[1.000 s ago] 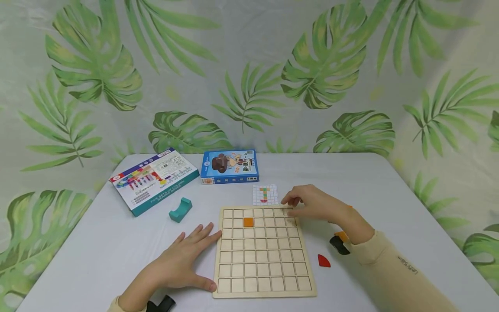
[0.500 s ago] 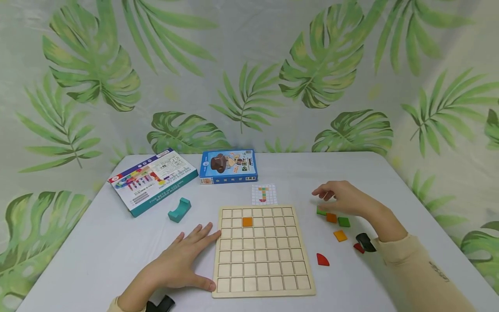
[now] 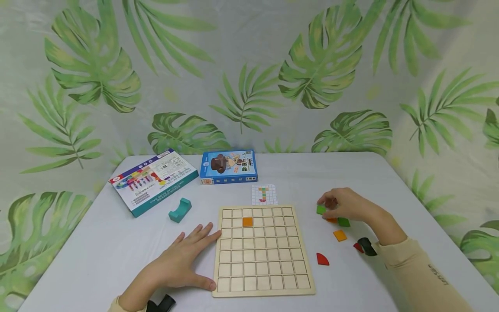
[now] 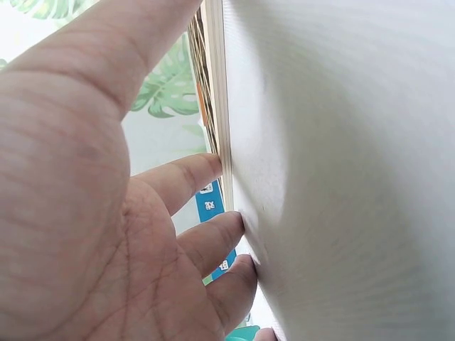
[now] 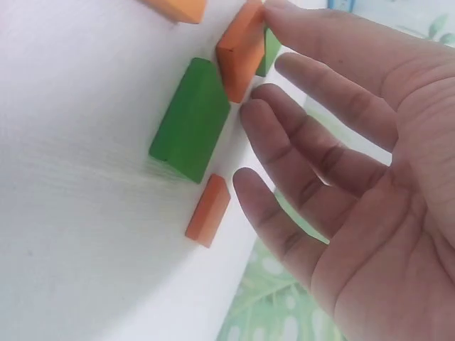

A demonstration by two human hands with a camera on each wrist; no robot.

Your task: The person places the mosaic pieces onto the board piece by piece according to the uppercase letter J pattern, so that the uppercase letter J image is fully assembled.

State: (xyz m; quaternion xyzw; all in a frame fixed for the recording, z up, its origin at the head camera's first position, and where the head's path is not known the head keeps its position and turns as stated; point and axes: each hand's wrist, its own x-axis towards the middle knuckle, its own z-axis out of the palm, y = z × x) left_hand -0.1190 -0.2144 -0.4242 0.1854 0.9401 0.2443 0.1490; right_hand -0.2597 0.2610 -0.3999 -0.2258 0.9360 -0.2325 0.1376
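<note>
My left hand (image 3: 179, 260) lies spread on the table, thumb and fingertips at the left edge of a wooden grid board (image 3: 265, 296). One orange square tile (image 3: 247, 222) sits in the board's second row. Right of the board, my right hand (image 3: 351, 205) is low over a group of tiles. Its thumb and index fingertips lie around a light green tile (image 3: 321, 209). An orange tile (image 5: 240, 53) and a dark green tile (image 5: 190, 121) are close by, the orange one partly hidden by the thumb in the head view.
A small pattern card (image 3: 264, 194) lies behind the board. Farther back are a blue box (image 3: 229, 167) and a white-and-teal box (image 3: 153, 182), with a teal curved block (image 3: 180, 210) in front. A yellow tile (image 3: 340, 235) and red quarter-round (image 3: 322, 259) lie at right.
My right hand has moved right from the board's top right corner to the tiles, then lowered to the light green one. My left hand stays at the board's edge.
</note>
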